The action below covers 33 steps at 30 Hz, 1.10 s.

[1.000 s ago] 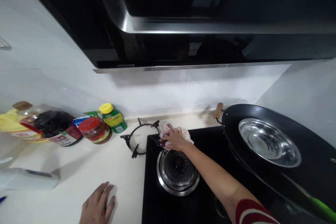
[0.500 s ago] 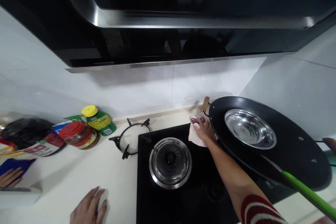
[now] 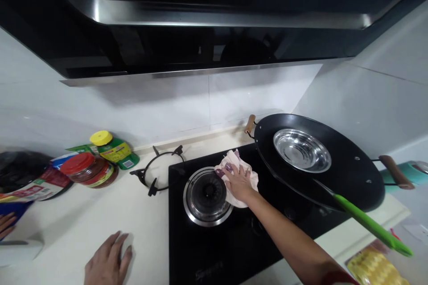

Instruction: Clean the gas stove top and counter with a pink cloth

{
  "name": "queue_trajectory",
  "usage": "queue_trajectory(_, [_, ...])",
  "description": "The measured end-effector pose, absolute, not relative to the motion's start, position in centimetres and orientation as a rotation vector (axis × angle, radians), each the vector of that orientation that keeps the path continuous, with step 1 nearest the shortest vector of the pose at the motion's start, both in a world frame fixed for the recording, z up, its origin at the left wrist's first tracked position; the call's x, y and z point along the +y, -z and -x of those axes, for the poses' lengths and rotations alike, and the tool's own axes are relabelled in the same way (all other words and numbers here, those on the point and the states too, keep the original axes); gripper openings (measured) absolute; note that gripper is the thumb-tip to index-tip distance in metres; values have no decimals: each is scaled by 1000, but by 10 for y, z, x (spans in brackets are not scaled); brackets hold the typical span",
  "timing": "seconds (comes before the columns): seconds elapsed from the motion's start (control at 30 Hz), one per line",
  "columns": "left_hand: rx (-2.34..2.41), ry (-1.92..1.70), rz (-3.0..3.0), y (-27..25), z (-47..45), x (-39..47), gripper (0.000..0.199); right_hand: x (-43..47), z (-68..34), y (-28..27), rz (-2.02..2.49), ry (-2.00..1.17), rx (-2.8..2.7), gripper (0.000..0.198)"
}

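My right hand (image 3: 239, 183) presses a pale pink cloth (image 3: 245, 164) with dark purplish patches onto the black glass gas hob (image 3: 214, 247). Its fingers are spread over the bunched cloth, which touches the right side of the burner's steel ring (image 3: 193, 214). Low on the left, my left hand (image 3: 107, 259) rests on the white counter (image 3: 147, 231), fingers stretched out and holding nothing. A black pan support (image 3: 159, 155) lies off the burner, at the hob's left edge.
A wide black wok (image 3: 351, 160) covers the hob's right side, holding a steel bowl (image 3: 302, 151) and a green-handled utensil (image 3: 371, 225). Jars, including a red-lidded one (image 3: 90, 170), line the left wall. Another person's hand (image 3: 6, 225) touches something blue. A range hood (image 3: 200, 49) hangs above.
My right hand has slid the cloth left and nearer, from beside the wok's handle to the burner's edge. My left hand stays on the counter. The view has shifted slightly right.
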State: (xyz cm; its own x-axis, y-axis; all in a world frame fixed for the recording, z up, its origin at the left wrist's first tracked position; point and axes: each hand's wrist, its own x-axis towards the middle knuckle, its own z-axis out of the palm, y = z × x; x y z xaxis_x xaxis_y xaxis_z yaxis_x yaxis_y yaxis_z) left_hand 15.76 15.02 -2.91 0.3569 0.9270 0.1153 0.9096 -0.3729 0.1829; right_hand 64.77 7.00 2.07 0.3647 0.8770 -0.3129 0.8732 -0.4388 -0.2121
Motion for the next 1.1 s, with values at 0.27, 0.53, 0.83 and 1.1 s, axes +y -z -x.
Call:
queue_trajectory(0.27, [1692,-316,-2505,25,-162,148,61,-12,-584,-1,2657,-298,-1618,61])
queue_trajectory(0.53, [1691,-338,-2524,29,-158,147,61,-49,-566,0,2446,-368,-1649,59])
queue_trajectory(0.83, [1711,-404,-2520,31,-156,149,55,2,-658,-38,1849,-777,-950,58])
queue_trajectory(1.1, [1692,-404,-2493,31,-156,147,54,31,-724,-44,2297,-469,-1049,61])
